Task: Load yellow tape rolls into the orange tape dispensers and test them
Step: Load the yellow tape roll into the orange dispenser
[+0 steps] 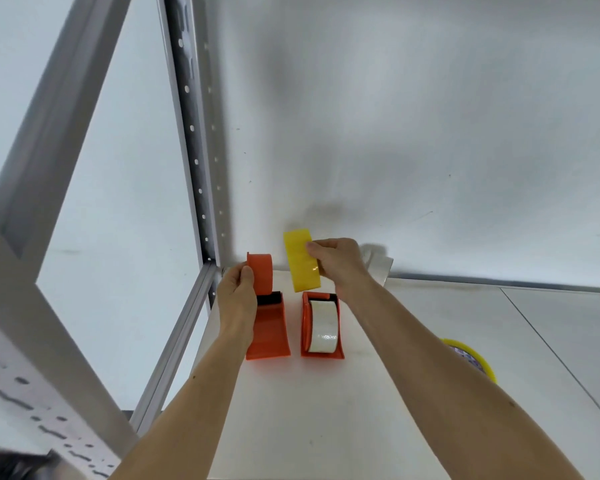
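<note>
Forearms reach over worktop point(291, 410). Left hand point(238, 292) fingers grip left dispenser point(267, 327) orange core; right hand point(336, 263) pinches yellow roll point(300, 259). Loading step; next seat roll on core.

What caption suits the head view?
Left hand lifts orange dispenser cover; right hand holds yellow tape roll.

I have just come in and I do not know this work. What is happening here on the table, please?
A person is loading tape dispensers. The left hand holds the left dispenser by its orange round part, and no roll shows in it. The right hand holds a yellow roll up above the table, over the right dispenser, which already carries a pale roll. Another yellow-rimmed thing lies at the right, partly hidden by the arm.
</note>
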The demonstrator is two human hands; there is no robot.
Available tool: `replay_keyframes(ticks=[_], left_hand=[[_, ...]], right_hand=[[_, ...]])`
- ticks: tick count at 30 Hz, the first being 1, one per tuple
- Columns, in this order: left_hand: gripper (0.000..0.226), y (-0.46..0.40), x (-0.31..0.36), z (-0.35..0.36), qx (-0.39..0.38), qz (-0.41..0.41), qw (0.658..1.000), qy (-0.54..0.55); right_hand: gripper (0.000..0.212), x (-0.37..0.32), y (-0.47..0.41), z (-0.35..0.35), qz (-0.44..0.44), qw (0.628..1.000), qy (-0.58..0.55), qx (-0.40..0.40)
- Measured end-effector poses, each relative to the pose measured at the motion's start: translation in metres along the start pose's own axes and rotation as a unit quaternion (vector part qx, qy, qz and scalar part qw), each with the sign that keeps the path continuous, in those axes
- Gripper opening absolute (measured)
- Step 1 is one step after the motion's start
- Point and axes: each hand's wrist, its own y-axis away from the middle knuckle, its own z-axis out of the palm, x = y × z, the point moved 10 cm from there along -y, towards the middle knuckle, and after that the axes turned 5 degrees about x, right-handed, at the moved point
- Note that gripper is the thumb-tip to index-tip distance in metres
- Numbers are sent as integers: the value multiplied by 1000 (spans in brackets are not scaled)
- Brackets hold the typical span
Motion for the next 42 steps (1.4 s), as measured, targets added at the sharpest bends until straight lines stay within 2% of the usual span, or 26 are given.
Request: replay_keyframes(ticks=[9,13,16,18,20,22,24,30,34,37,40,42], left_hand=[[19,0,2,2,-14,9,999,31],[22,1,1,9,-36,-1,998,46],[35,3,-2,12,-46,-17,996,70],[46,2,-1,10,-42,-7,997,62],[47,2,2,5,-30,8,999,36],[38,5,2,0,-18,10,999,29],[31,6,-3,-6,-9,4,999,36],[37,14,-3,-8,-17,24,998,50],[30,18,-3,-10,-24,33,998,47],[30,19,-3,-17,-11,47,998,41],[44,20,-4,-21,-18,76,997,25],[45,19,-3,-24,-12,98,995,15]], right_hand=[[4,30,12,39,83,993,-66,-56],[16,42,19,52,128,980,-132,-78],[10,39,17,51,53,996,-8,-71],[18,27,18,48,-5,993,86,-81],[27,16,13,39,-37,990,123,-62],[42,12,-2,25,-38,992,121,-18],[52,12,-11,23,-33,990,133,-13],[77,14,-13,58,-12,973,195,-120],[47,8,-16,76,-28,966,219,-138],[44,0,-19,79,-65,960,250,-109],[28,-9,-15,85,-135,926,336,-106],[23,-11,-14,84,-157,906,382,-95]])
